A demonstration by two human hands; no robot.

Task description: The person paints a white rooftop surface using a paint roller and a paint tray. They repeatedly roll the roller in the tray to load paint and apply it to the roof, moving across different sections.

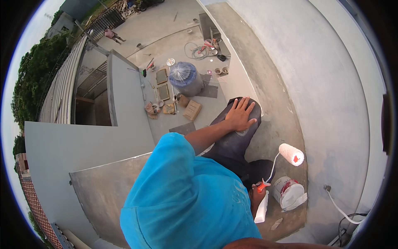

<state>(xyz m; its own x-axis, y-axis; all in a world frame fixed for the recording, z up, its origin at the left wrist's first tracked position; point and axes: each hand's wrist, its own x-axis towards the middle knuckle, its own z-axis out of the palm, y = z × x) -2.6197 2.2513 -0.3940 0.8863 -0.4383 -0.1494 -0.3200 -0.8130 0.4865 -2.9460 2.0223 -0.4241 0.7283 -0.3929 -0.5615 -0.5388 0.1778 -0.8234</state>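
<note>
My left hand [242, 114] lies with its fingers spread on my dark-trousered knee [222, 135], beside the pale edge of the ledge. My right hand [256, 191], partly hidden by my blue shirt, is closed on the orange handle of a paint roller [292, 154]. The roller's pale sleeve is raised at the right, near the grey-white wall [338, 103]. Just below the handle are a white plastic object [261, 211], partly hidden, and a white bucket [286, 195] on the stained concrete ledge [269, 128].
Below, the yard holds a large plastic-wrapped cylinder [184, 76], cardboard boxes [192, 111], pots and a coiled hose [192, 50]. A person [112, 35] is farther off, near a gate. A low parapet [103, 182] is at the left; cables [344, 211] hang at the lower right.
</note>
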